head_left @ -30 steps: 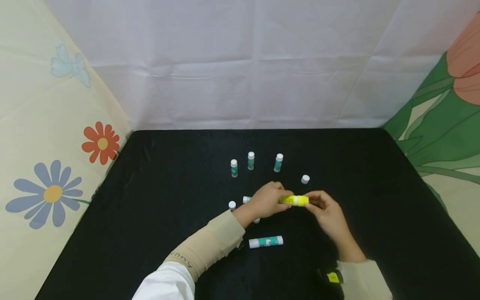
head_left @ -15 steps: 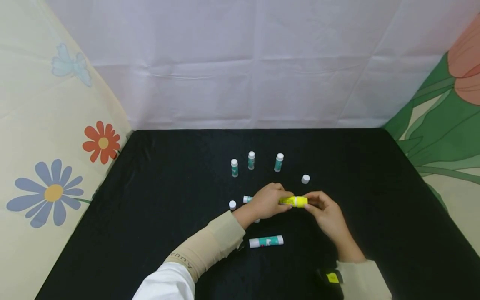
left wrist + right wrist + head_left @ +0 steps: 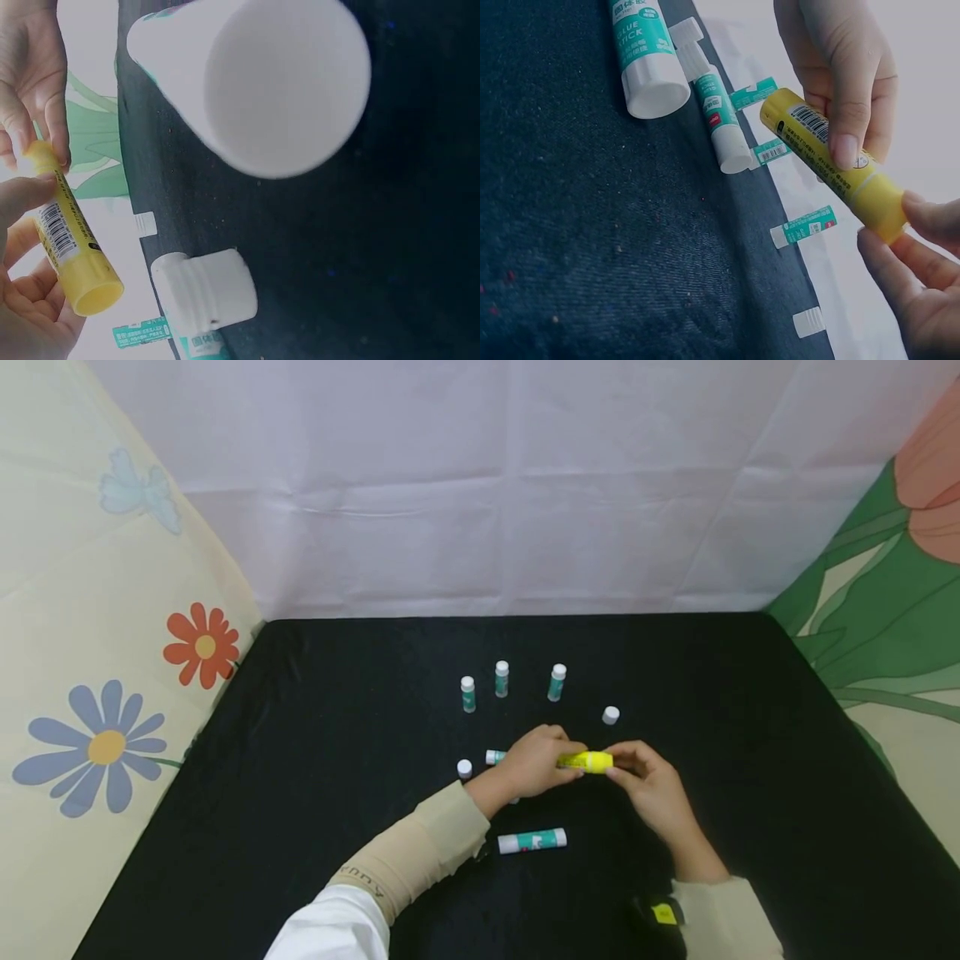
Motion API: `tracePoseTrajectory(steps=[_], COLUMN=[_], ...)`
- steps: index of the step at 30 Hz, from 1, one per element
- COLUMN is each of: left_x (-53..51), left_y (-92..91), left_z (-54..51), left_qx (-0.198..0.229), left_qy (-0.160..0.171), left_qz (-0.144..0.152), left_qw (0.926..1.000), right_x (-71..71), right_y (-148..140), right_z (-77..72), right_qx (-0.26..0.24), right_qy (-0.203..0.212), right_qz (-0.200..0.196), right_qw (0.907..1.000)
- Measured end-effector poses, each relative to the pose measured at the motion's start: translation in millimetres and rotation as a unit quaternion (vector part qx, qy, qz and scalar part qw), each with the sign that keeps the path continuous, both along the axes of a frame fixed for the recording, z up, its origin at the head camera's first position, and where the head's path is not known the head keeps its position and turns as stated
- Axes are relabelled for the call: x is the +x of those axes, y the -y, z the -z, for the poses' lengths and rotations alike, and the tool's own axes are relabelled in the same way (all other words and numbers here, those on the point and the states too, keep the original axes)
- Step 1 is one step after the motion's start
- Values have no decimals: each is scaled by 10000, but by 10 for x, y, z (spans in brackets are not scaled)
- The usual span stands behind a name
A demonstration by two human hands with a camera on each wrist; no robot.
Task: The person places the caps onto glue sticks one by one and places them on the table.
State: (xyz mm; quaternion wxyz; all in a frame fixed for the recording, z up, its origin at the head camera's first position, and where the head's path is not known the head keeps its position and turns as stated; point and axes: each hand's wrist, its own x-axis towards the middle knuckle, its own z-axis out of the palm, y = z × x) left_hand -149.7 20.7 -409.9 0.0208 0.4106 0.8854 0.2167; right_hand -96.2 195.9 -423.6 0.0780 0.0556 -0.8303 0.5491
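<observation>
Both hands hold a yellow glue stick [image 3: 587, 762] sideways above the black table. My left hand [image 3: 536, 760] grips its barrel between thumb and fingers. At the right end my right hand [image 3: 658, 789] pinches the yellow cap [image 3: 879, 206] with thumb and fingertips. A thin pale line [image 3: 862, 182] shows between cap and barrel in the right wrist view. Partly hidden behind my left hand and wrist is a teal-and-white glue stick [image 3: 493, 757], lying down. Beside that wrist stands a white cap [image 3: 465, 769].
Three small teal glue sticks stand upright at the back, the rightmost glue stick [image 3: 557, 683] nearest a loose white cap [image 3: 611, 716]. A larger teal glue stick [image 3: 532, 841] lies in front of the hands on the black tablecloth [image 3: 337, 718].
The yellow cap's end has shifted slightly left toward my left hand with my right fingers. The pale band between cap and barrel has narrowed. My left hand stays nearly still.
</observation>
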Motion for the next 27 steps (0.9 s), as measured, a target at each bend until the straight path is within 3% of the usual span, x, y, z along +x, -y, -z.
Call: tracePoseTrajectory(steps=[11, 22, 27], left_x=[10, 34, 40], left_y=[-11, -32, -33], left_z=[-36, -41, -38], left_qx=[4, -52, -71], left_qy=[21, -342, -340], left_qz=[79, 194, 215], left_qw=[10000, 9992, 9992], right_x=[6, 35, 41], right_y=[-3, 3, 0], right_z=[-14, -9, -1], right_qx=[109, 143, 145], right_qy=[85, 177, 186], right_qz=[99, 257, 279], right_qw=[9999, 9994, 9993])
